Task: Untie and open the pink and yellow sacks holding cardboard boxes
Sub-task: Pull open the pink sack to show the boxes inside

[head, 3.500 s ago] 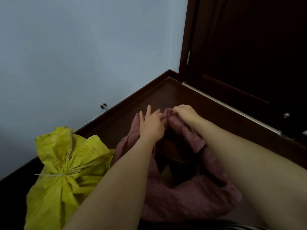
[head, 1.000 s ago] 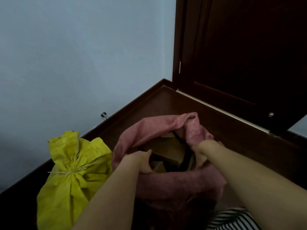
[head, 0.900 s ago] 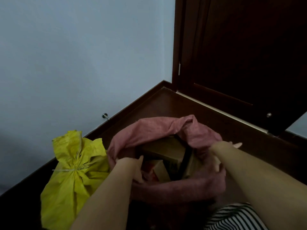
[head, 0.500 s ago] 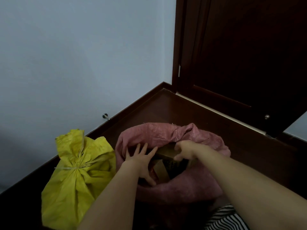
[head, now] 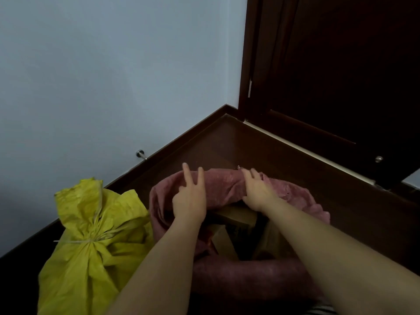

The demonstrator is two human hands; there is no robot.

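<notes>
My 2 forearms cover much of the open pink woven sack [head: 229, 185], so I see only parts of the brown cardboard boxes [head: 236, 215] inside. The bottom edge cuts off the tied yellow woven sack [head: 91, 242]. My left hand [head: 189, 201] hides its own thumb.

Both bare forearms reached forward from the lower edge, side by side and near each other. Left hand [head: 189, 201] seen from the back, index and middle fingers stretched up and spread, the others curled under. Right hand [head: 256, 192] palm down, fingers extended forward and bent over, thumb tucked beneath.
</notes>
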